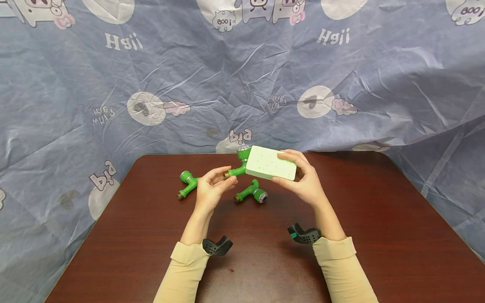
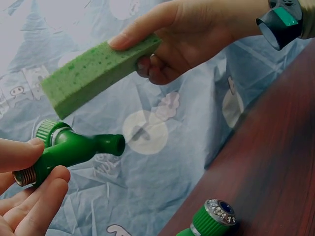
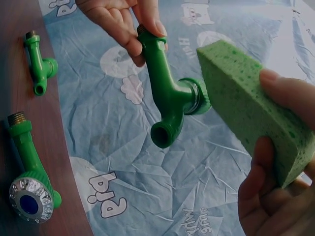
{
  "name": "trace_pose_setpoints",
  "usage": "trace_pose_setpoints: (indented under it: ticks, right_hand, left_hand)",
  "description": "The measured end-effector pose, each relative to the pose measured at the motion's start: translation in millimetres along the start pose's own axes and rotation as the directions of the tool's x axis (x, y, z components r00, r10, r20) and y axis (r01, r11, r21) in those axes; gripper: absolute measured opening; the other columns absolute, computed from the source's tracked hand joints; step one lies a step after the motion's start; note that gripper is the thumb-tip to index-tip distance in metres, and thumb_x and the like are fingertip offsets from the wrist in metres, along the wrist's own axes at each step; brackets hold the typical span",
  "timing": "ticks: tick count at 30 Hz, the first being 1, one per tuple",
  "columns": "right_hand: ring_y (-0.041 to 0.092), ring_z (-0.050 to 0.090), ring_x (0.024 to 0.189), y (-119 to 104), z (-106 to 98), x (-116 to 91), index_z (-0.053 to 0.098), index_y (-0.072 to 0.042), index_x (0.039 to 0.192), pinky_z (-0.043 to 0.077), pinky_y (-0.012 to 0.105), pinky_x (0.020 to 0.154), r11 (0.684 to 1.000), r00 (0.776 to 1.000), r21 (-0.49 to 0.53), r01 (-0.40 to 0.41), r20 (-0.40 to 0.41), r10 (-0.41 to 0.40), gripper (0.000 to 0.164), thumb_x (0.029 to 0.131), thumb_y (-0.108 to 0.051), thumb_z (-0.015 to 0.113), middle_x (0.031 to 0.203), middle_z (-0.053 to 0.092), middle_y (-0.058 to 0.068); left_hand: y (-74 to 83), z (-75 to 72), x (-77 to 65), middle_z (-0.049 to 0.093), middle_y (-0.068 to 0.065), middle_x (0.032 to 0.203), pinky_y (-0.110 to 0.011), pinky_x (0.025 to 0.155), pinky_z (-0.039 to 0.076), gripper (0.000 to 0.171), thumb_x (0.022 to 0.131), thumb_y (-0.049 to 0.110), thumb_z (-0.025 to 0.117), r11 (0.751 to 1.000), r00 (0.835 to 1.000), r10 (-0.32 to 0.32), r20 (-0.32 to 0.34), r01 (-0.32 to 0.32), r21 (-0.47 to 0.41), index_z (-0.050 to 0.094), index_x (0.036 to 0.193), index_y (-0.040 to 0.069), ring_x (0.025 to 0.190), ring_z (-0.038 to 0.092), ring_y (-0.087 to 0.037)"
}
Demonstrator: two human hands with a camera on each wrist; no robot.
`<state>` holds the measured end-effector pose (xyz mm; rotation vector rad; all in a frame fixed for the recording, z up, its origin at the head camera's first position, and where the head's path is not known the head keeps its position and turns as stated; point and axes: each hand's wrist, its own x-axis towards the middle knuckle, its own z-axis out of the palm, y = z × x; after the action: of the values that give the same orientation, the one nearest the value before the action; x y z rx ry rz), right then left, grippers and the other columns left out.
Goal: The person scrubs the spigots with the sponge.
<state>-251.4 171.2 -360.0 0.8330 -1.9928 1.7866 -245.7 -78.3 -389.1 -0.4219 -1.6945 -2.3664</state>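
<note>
Above the table, my left hand (image 1: 212, 187) pinches a green tap (image 2: 74, 150) by its brass-threaded end, the knob up and the spout pointing away. My right hand (image 1: 303, 176) grips a light green sponge (image 1: 270, 163) between thumb and fingers. One end of the sponge is right at the tap's knob (image 3: 197, 96) and overlaps it in the head view. Below the hands, a second green tap (image 1: 248, 191) lies on the table with its silver-rimmed, blue-centred knob to the right. A third green tap (image 1: 187, 184) lies to the left, partly behind my left hand.
The dark reddish-brown wooden table (image 1: 265, 252) reaches back to a grey-blue printed cloth (image 1: 242, 84) hanging behind it. Black bands (image 1: 217, 246) with open loops sit at both wrists, by the cream sleeves (image 1: 342, 265).
</note>
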Motion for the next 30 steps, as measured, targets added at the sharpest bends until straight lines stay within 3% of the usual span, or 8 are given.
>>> trace_pose_setpoints:
  ticks: [4, 11, 16, 20, 30]
  right_hand:
    - [0.018, 0.050, 0.109, -5, 2, 0, 0.055, 0.009, 0.120, 0.050, 0.017, 0.074, 0.999, 0.998, -0.017, 0.031, 0.050, -0.030, 0.058, 0.066, 0.019, 0.075, 0.130, 0.043, 0.018]
    - [0.014, 0.047, 0.112, -24, 8, 0, 0.053, 0.012, 0.119, 0.048, 0.014, 0.076, 0.997, 0.995, -0.079, 0.020, 0.098, -0.012, 0.057, 0.066, 0.019, 0.074, 0.130, 0.040, 0.025]
    - [0.012, 0.050, 0.104, -27, 6, 0, 0.054, 0.012, 0.119, 0.048, 0.012, 0.073, 0.993, 0.999, -0.113, -0.024, -0.026, 0.021, 0.056, 0.067, 0.019, 0.074, 0.130, 0.041, 0.024]
    - [0.012, 0.052, 0.099, -28, 4, 0, 0.053, 0.013, 0.119, 0.049, 0.012, 0.069, 0.996, 0.994, -0.077, -0.035, -0.108, 0.027, 0.056, 0.067, 0.021, 0.072, 0.130, 0.041, 0.022]
    - [0.012, 0.046, 0.111, -27, 15, -1, 0.054, 0.010, 0.119, 0.048, 0.013, 0.074, 0.994, 0.996, -0.105, 0.021, 0.089, -0.012, 0.056, 0.067, 0.017, 0.075, 0.130, 0.041, 0.023]
  left_hand:
    - [1.1, 1.7, -0.4, 0.068, -0.019, 0.089, -0.045, 0.074, 0.056, 0.032, 0.081, -0.009, 0.067, 0.999, 0.999, -0.028, 0.017, 0.028, 0.019, 0.060, 0.113, -0.010, 0.073, 0.069, -0.020]
    - [3.0, 2.9, -1.2, 0.066, -0.024, 0.095, -0.045, 0.074, 0.056, 0.032, 0.084, -0.007, 0.065, 0.998, 0.998, -0.048, 0.047, 0.046, 0.042, 0.059, 0.116, -0.009, 0.075, 0.069, -0.020]
    - [2.6, 1.1, -0.7, 0.067, -0.022, 0.094, -0.043, 0.073, 0.056, 0.032, 0.085, -0.007, 0.064, 0.999, 0.998, -0.034, 0.053, 0.033, 0.018, 0.058, 0.116, -0.011, 0.075, 0.070, -0.021]
    - [2.2, 0.0, -0.2, 0.067, -0.021, 0.093, -0.046, 0.074, 0.055, 0.032, 0.084, -0.007, 0.064, 0.999, 0.998, -0.036, 0.043, 0.036, 0.005, 0.058, 0.116, -0.011, 0.075, 0.070, -0.022]
    - [2.0, 4.2, -1.4, 0.068, -0.019, 0.093, -0.045, 0.074, 0.056, 0.032, 0.085, -0.005, 0.064, 0.998, 0.996, -0.051, 0.072, 0.049, 0.036, 0.058, 0.116, -0.010, 0.076, 0.070, -0.021]
